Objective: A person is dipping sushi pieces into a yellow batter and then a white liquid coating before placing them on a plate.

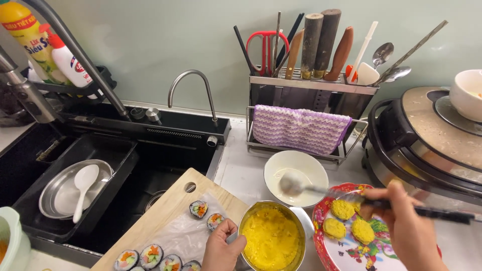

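My left hand (221, 249) grips the rim of a steel bowl (299, 215) filled with yellow crumbs. My right hand (409, 228) holds a spoon (296, 184) by its long handle, the spoon's bowl hovering over a white bowl (296, 168) that holds a pale liquid. Under my right hand lies a red-rimmed patterned plate (346, 253) with three yellow-coated pieces (349, 221). Several sliced seaweed rice rolls (170, 251) lie on clear film on a wooden cutting board (168, 208) to the left.
A black sink (125, 165) with a tap holds a steel dish and white ladle (83, 185). A utensil rack (311, 85) with knives, scissors and a purple cloth stands behind. A rice cooker (427, 145) sits at right, bottles at far left.
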